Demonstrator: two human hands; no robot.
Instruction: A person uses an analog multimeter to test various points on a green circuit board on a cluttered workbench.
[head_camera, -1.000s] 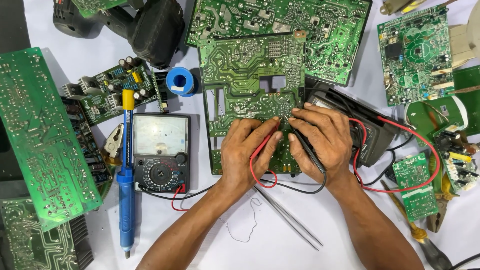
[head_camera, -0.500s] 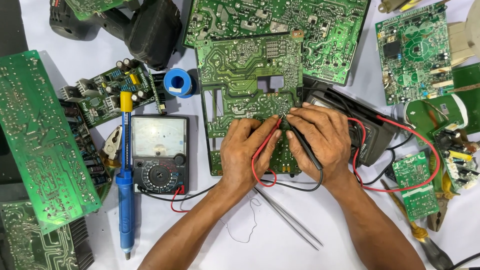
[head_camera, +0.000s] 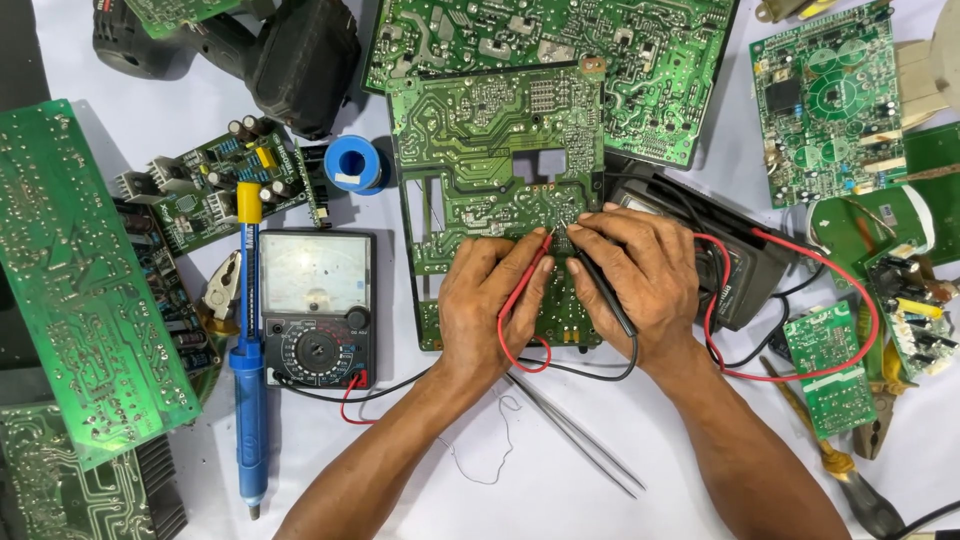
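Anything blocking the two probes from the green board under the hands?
Nothing visible. Left hand holds the red probe, right hand the black probe; both tips rest on the green notched circuit board. Steel tweezers lie nearer, clear.

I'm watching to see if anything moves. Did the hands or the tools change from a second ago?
Almost nothing changed. The left hand still pinches the thin red test probe and the right hand the black test probe, tips together on the green notched circuit board. The grey dial meter, blue desoldering pump and steel tweezers stayed put.
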